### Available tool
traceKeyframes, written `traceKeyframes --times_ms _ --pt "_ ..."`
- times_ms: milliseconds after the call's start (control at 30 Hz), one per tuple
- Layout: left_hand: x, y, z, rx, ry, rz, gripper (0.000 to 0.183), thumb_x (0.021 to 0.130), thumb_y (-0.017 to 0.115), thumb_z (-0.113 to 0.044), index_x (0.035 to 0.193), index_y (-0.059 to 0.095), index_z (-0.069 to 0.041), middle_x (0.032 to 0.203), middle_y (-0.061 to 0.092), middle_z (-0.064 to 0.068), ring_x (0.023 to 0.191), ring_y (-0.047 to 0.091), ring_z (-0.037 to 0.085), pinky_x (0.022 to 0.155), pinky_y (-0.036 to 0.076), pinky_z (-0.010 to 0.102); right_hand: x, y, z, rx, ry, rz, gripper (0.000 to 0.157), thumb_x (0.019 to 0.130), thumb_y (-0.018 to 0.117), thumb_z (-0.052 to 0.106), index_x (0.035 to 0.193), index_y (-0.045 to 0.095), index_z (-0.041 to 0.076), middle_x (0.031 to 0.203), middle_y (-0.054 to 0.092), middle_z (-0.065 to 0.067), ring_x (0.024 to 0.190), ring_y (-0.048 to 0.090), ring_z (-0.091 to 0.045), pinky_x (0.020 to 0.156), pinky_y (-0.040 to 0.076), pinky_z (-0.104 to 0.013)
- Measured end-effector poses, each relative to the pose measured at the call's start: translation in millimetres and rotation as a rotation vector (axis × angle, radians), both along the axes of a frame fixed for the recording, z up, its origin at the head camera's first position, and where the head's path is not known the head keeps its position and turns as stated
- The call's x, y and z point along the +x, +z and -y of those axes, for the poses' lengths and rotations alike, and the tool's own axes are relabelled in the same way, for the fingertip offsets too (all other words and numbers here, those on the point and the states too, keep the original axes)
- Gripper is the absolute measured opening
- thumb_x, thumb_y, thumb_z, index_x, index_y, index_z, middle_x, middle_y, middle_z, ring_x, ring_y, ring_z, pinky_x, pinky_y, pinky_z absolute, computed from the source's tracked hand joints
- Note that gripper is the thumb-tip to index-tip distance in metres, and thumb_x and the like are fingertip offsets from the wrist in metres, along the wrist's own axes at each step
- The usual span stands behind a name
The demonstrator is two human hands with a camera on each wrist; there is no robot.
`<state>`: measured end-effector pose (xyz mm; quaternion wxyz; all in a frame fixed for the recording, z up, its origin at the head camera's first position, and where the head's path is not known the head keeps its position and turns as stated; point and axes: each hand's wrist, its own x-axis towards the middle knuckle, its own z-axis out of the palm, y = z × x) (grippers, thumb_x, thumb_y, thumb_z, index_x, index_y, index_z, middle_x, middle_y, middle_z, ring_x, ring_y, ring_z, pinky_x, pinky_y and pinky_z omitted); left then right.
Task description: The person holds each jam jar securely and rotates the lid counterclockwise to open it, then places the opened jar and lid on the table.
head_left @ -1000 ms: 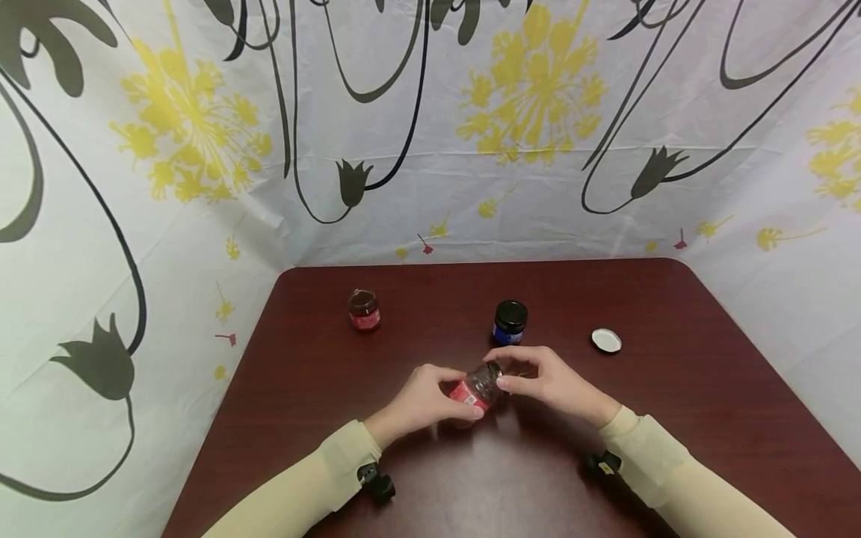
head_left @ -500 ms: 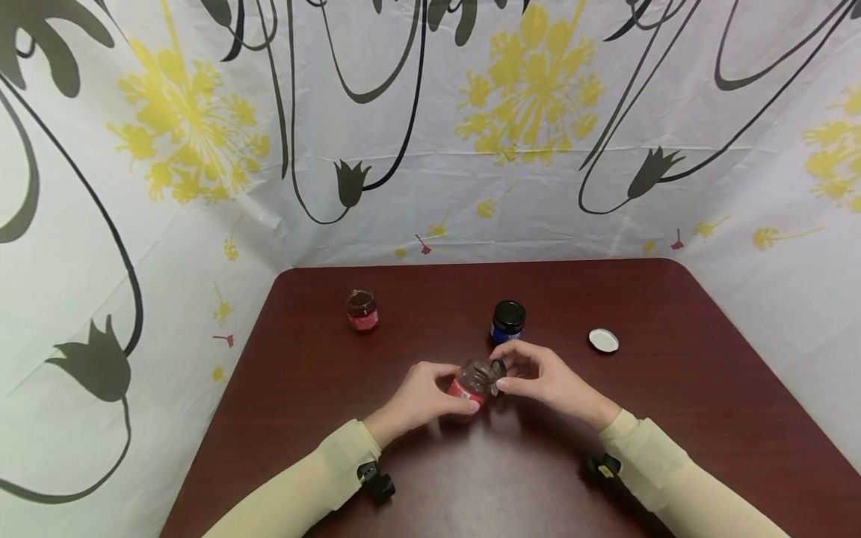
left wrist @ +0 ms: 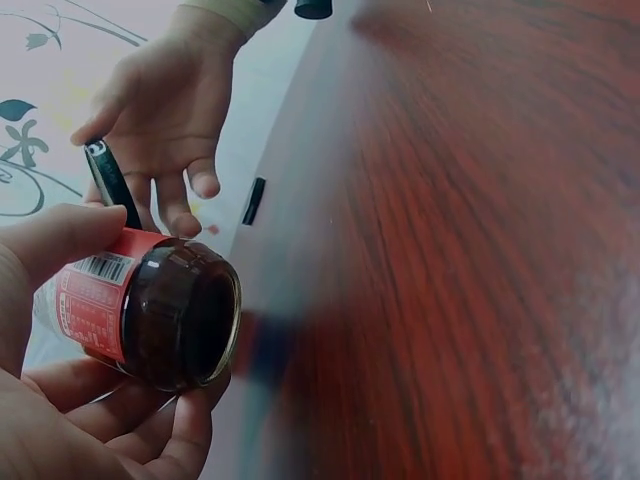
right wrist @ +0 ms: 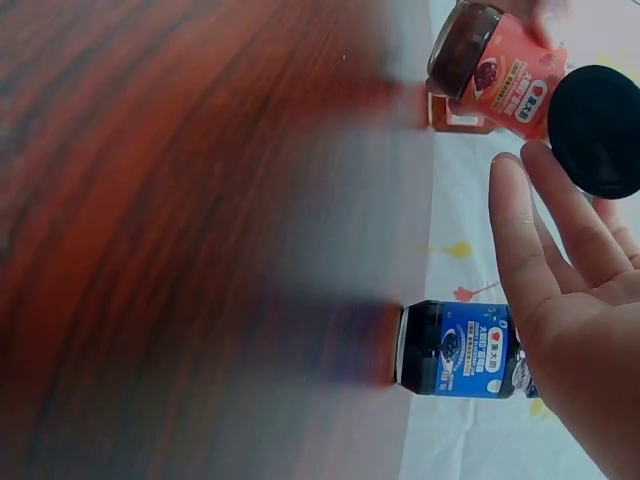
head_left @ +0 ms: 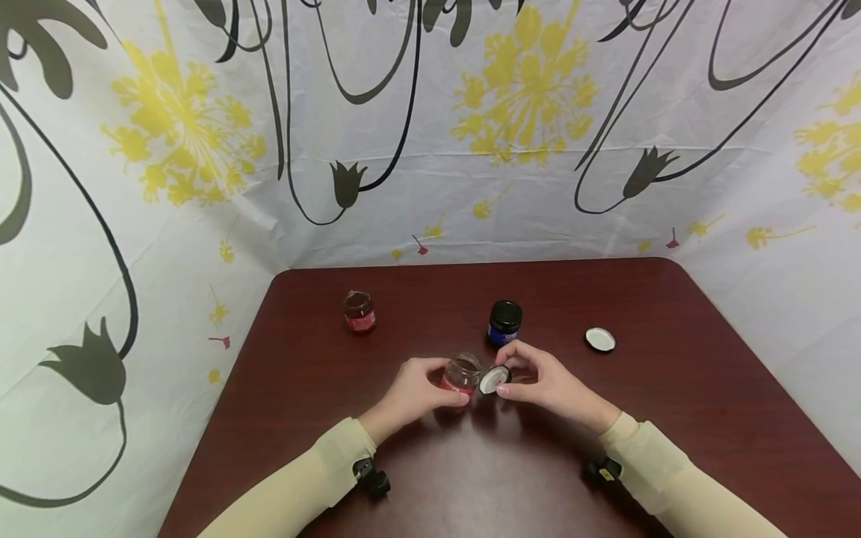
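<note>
My left hand (head_left: 418, 388) grips a glass jar (head_left: 463, 371) with a red label, its mouth uncovered. In the left wrist view the dark glass base of this jar (left wrist: 190, 315) shows beyond the curled fingers. My right hand (head_left: 554, 381) pinches a round lid (head_left: 494, 379) by its edge, just right of the jar's mouth. The lid's white inside is turned toward the head camera. From the right wrist view the same lid (right wrist: 600, 130) shows its black outer face beside the red label.
Behind the hands stands a blue-labelled jar (head_left: 504, 323) with a black top. Another red-labelled jar (head_left: 359, 314), apparently uncovered, stands at the back left of the dark red table (head_left: 646, 284). A second lid (head_left: 600, 340) lies white side up at the right.
The lid has come away from the jar's mouth and turned its white inside toward the head camera. The jar has become more upright and moved slightly left.
</note>
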<state>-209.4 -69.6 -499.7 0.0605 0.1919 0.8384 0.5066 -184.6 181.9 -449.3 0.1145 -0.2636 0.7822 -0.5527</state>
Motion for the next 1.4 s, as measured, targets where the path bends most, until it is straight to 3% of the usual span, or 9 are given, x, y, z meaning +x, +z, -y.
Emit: traceKeyframes --times_ms 267,500,667,900,1033,1233,1400 --pt "-5.7 -3.1 5 0.024 0.026 -0.005 0.049 0.058 0.083 -0.042 0.101 0.067 -0.024 0.089 0.065 -0.011 0.087 0.059 0.013 0.075 0.046 0.03 -1.1 -7.2 -5 0.029 -0.001 -0.01 0.04 0.079 0.072 0.017 0.108 0.048 0.003 0.096 0.063 -0.01 0.089 0.058 -0.024 0.072 0.049 -0.042" --pt "-12.3 -5.7 10 0.032 0.049 -0.004 0.053 0.058 0.083 -0.04 0.104 0.067 -0.02 0.088 0.065 -0.012 0.084 0.059 0.011 0.073 0.047 0.031 -6.1 -32.2 -18 0.128 -0.042 -0.065 0.039 0.075 0.075 0.022 0.104 0.05 0.014 0.096 0.064 0.001 0.09 0.059 -0.016 0.071 0.049 -0.036" --pt "-17.9 -7.9 13 0.024 0.089 -0.014 0.06 0.058 0.083 -0.041 0.109 0.066 -0.016 0.092 0.064 -0.011 0.089 0.057 0.008 0.078 0.046 0.031 -4.9 -39.0 -25 0.158 -0.05 -0.063 0.039 0.074 0.076 0.025 0.101 0.05 0.018 0.095 0.065 0.003 0.089 0.061 -0.014 0.073 0.05 -0.033" --pt "-25.2 -10.9 17 0.039 0.132 -0.003 0.06 0.058 0.084 -0.037 0.111 0.064 -0.017 0.096 0.064 -0.01 0.094 0.057 0.008 0.081 0.045 0.032 2.7 -38.5 -27 0.214 -0.062 -0.054 0.042 0.072 0.076 0.033 0.101 0.049 0.018 0.095 0.066 0.005 0.09 0.062 -0.012 0.075 0.05 -0.037" --pt "-31.5 -12.3 18 0.03 0.158 0.006 0.064 0.058 0.084 -0.039 0.114 0.063 -0.016 0.1 0.064 -0.008 0.098 0.056 0.009 0.083 0.045 0.034 10.7 -29.0 -27 0.247 -0.057 -0.064 0.043 0.072 0.077 0.032 0.101 0.05 0.016 0.097 0.066 0.003 0.094 0.062 -0.012 0.077 0.048 -0.043" --pt "-42.5 -13.8 23 0.037 0.228 0.017 0.065 0.057 0.084 -0.039 0.115 0.062 -0.019 0.103 0.063 -0.008 0.101 0.055 0.008 0.083 0.045 0.034 19.5 -16.7 -29 0.307 -0.051 -0.131 0.042 0.073 0.076 0.032 0.102 0.05 0.014 0.1 0.065 0.0 0.1 0.059 -0.016 0.078 0.046 -0.044" --pt "-49.0 -14.2 26 0.079 0.265 0.03 0.053 0.059 0.085 -0.032 0.107 0.065 -0.023 0.096 0.064 -0.01 0.091 0.058 0.006 0.079 0.047 0.033 21.1 -24.0 -34 0.345 -0.07 -0.198 0.043 0.072 0.076 0.036 0.1 0.05 0.017 0.097 0.065 0.004 0.1 0.059 -0.012 0.078 0.046 -0.043"
